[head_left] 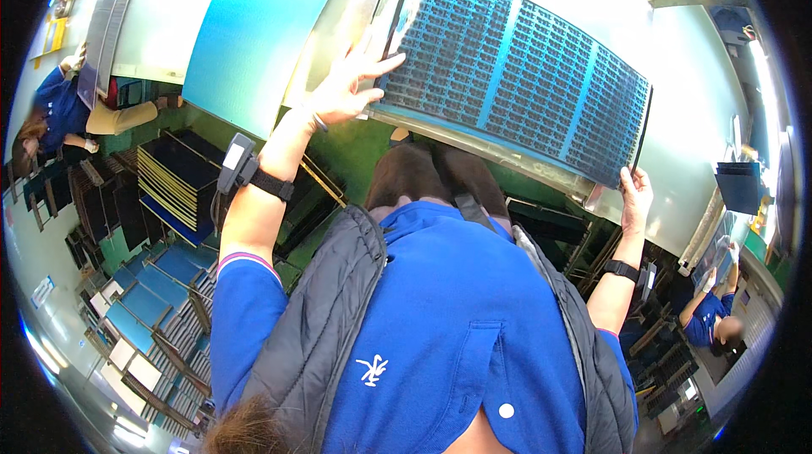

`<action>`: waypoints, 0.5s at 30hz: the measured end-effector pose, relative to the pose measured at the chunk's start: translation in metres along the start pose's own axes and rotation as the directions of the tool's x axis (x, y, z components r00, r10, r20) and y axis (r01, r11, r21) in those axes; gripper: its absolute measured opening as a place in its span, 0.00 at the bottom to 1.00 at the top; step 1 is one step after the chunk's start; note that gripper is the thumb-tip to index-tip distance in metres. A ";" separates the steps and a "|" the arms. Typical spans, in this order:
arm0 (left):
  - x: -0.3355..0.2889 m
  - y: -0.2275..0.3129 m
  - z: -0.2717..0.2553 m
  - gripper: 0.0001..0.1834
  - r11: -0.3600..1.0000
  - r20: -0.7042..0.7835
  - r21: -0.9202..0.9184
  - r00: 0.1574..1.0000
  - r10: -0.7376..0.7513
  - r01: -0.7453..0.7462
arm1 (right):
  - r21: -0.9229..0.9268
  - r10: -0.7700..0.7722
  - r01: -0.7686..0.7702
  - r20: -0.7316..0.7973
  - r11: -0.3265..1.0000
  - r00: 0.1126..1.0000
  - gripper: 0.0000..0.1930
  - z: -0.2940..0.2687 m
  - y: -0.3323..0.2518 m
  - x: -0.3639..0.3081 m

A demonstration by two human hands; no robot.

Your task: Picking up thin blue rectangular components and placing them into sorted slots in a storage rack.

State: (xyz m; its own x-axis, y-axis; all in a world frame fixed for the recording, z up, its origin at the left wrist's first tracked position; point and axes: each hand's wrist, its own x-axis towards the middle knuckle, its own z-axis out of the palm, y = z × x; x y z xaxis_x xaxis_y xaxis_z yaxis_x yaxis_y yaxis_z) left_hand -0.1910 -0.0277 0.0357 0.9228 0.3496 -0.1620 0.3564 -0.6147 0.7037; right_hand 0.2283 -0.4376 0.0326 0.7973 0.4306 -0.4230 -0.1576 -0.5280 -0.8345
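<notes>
A large rectangular panel [541,52], blue with rows of small black patterns and two plain blue strips, lies slantwise over a bright white work surface. My left hand [347,86] is at its left edge with fingers spread, the tips of the index finger and thumb reaching onto the panel. At the near right corner, my right hand [636,193] pinches the edge between thumb and fingers. Whether the panel rests flat or is slightly raised, I cannot tell.
A plain blue sheet [254,31] lies left of the panel. Racks of stacked panels [169,175] stand on the green floor to the left. One co-worker [63,115] handles a dark panel at far left; another co-worker [710,319] works at far right.
</notes>
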 end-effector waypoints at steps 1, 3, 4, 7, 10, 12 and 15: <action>0.001 0.001 -0.001 0.36 0.989 -0.029 -0.144 0.999 0.033 -0.037 | 0.027 0.001 0.000 -0.038 1.000 0.999 0.13 0.001 0.002 0.001; 0.004 0.002 -0.003 0.36 0.991 -0.085 -0.099 0.993 0.081 -0.090 | 0.052 -0.018 0.021 -0.047 0.998 0.999 0.12 0.002 0.004 0.002; 0.004 0.002 -0.004 0.36 0.993 -0.062 -0.103 0.997 0.046 -0.052 | 0.102 -0.043 0.046 -0.026 0.994 0.999 0.12 0.002 0.005 0.002; 0.003 0.000 -0.006 0.37 0.984 -0.141 -0.020 0.975 0.171 -0.175 | 0.076 -0.053 0.056 -0.042 0.996 0.998 0.12 0.001 0.004 0.003; -0.001 -0.004 -0.005 0.38 0.996 0.004 -0.062 0.998 0.067 -0.066 | 0.056 -0.038 0.040 -0.038 0.998 0.999 0.12 -0.001 0.002 0.002; -0.004 -0.006 -0.002 0.40 0.997 -0.032 0.054 0.998 0.054 -0.052 | 0.049 -0.027 0.029 -0.036 0.998 0.999 0.12 -0.002 0.003 0.001; -0.005 -0.009 0.003 0.40 0.997 -0.068 0.012 0.995 0.077 -0.077 | 0.037 -0.021 0.023 -0.041 0.999 0.999 0.12 -0.002 0.005 -0.001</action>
State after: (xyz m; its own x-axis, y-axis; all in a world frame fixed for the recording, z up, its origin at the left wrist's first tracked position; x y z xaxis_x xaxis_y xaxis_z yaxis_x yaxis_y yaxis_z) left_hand -0.1982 -0.0254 0.0283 0.9356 0.3480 -0.0599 0.2863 -0.6482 0.7056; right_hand 0.2280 -0.4421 0.0298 0.8235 0.4114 -0.3906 -0.1608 -0.4909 -0.8562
